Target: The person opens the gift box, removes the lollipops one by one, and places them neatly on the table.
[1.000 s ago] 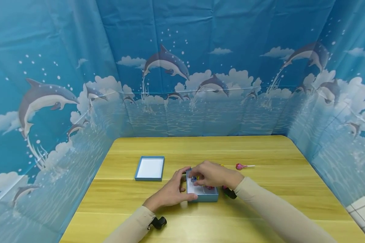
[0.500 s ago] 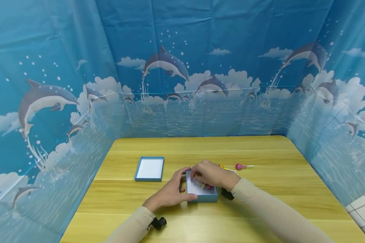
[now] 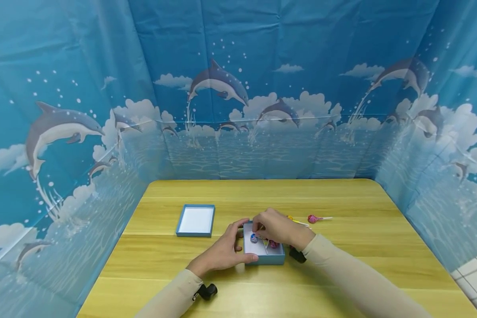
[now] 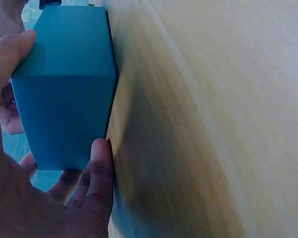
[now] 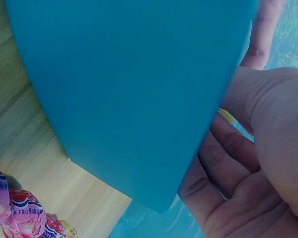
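My left hand [image 3: 221, 251] grips the left end of a blue open box [image 3: 265, 259], thumb at the front and fingers round the far side. In the left wrist view the thumb presses the box [image 4: 64, 119] near its top edge. Inside lie a blue-wrapped lollipop [image 3: 254, 238] at the left and a dark pink lollipop [image 3: 273, 244] at the right, with pale sticks between them. My right hand [image 3: 279, 227] reaches over the far rim, its curled fingers pinching at the blue lollipop's stick; the exact contact is partly hidden. The right wrist view shows the hand [image 5: 238, 163] behind the box wall.
A square blue lid [image 3: 196, 220] with a white inside lies at the left of the wooden table [image 3: 175, 265]. Right of the box lie a yellow lollipop [image 3: 290, 217] and a pink lollipop [image 3: 313, 218]. A dolphin-printed curtain [image 3: 238, 154] surrounds the table.
The blue lollipop, earlier in my right fingers near the box's far left corner, now lies lower in the box. My right hand has shifted slightly right. The left hand stays put.
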Tool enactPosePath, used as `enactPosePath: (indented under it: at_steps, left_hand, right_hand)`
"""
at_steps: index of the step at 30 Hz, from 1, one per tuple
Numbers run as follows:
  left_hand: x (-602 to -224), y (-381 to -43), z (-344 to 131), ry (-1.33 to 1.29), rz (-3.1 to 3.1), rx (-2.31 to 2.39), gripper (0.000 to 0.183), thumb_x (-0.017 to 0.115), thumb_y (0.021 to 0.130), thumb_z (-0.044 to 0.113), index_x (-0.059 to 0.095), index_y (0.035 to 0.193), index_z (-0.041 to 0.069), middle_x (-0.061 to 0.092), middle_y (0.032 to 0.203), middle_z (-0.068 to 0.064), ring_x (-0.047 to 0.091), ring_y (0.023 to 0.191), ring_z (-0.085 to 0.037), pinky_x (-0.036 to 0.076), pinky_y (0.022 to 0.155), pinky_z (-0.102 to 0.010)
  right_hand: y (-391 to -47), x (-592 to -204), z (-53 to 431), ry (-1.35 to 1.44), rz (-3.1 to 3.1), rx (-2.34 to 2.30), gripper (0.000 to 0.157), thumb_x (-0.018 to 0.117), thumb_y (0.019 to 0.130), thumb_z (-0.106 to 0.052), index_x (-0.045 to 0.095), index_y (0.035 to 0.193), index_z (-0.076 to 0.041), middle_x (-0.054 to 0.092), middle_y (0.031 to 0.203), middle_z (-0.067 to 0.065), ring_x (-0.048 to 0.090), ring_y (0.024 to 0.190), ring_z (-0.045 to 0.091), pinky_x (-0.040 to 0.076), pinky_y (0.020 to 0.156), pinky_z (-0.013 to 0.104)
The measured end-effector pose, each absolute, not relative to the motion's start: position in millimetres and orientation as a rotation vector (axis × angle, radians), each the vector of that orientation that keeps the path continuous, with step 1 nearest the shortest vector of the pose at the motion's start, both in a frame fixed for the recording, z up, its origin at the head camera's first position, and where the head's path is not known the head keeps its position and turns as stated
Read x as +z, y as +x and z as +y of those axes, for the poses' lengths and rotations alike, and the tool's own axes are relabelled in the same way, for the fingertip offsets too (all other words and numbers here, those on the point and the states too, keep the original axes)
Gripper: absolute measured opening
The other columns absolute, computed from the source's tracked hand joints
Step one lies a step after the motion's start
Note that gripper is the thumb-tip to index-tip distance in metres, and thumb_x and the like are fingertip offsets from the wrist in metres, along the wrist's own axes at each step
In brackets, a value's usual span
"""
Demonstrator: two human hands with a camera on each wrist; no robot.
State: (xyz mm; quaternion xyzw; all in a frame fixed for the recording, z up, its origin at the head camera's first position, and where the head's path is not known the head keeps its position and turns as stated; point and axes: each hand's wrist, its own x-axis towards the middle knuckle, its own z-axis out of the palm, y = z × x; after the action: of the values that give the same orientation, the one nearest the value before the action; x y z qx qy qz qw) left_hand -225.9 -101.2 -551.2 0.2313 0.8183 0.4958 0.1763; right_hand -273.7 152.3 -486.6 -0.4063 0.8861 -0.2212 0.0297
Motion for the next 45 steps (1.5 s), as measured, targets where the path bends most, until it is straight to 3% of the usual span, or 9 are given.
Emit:
enactPosePath:
  at_steps: [7,16,22,31,39,45]
  left_hand:
    - [-549,-224,-101,0.648,2.318,1.402,0.112,0.089,0.104,0.053,0.019,0.188,0.031,0.035,0.183,-0.014,0.067,0.143,-0.022,0.062,0.111,-0.029]
    - [-551,-225,-102,0.660,2.334,1.400,0.111,0.088,0.104,0.056,0.019,0.187,0.032,0.036,0.183,-0.014,0.065,0.147,-0.022,0.062,0.112,-0.031]
    - [-551,-225,-102,0.665,2.325,1.403,0.112,0.088,0.104,0.057,0.019,0.188,0.031,0.035,0.184,-0.014,0.064,0.149,-0.023,0.062,0.111,-0.031]
    - [-551,-225,-101,0.656,2.335,1.399,0.112,0.089,0.103,0.056,0.019,0.188,0.030,0.037,0.182,-0.012,0.064,0.148,-0.022,0.062,0.111,-0.031]
    - [-550,-224,-99,0.653,2.361,1.381,0.112,0.089,0.103,0.055,0.019,0.188,0.029,0.037,0.182,-0.014,0.064,0.148,-0.023,0.062,0.110,-0.031]
    - [-550,-224,-99,0.660,2.363,1.379,0.113,0.089,0.104,0.054,0.019,0.188,0.028,0.038,0.181,-0.017,0.065,0.146,-0.023,0.062,0.110,-0.032]
  right_hand:
    - [-272,-487,154,-1.213,2.750,-0.700,0.006,0.085,0.107,-0.005,0.090,0.110,-0.006,0.089,0.104,0.005,0.074,0.082,0.000,0.064,0.077,0.023]
    - [-270,-484,159,-1.183,2.723,-0.794,0.010,0.080,0.112,-0.009,0.089,0.109,-0.005,0.084,0.090,0.005,0.061,0.069,-0.004,0.055,0.066,0.020]
    - [-268,-484,165,-1.160,2.729,-0.835,0.012,0.078,0.113,-0.014,0.088,0.109,-0.009,0.083,0.085,0.004,0.065,0.069,0.000,0.056,0.067,0.020]
    - [-264,-481,174,-1.068,2.728,-0.934,0.014,0.078,0.115,-0.018,0.089,0.110,-0.013,0.085,0.091,0.007,0.069,0.069,0.010,0.053,0.065,0.022]
    - [-259,-478,188,-1.016,2.739,-1.021,0.010,0.082,0.111,-0.015,0.088,0.105,-0.010,0.089,0.098,0.003,0.078,0.086,-0.001,0.063,0.077,0.022]
    - [-257,-477,198,-0.953,2.747,-1.063,0.005,0.085,0.109,-0.013,0.088,0.104,-0.011,0.089,0.101,0.002,0.079,0.089,0.000,0.064,0.079,0.023]
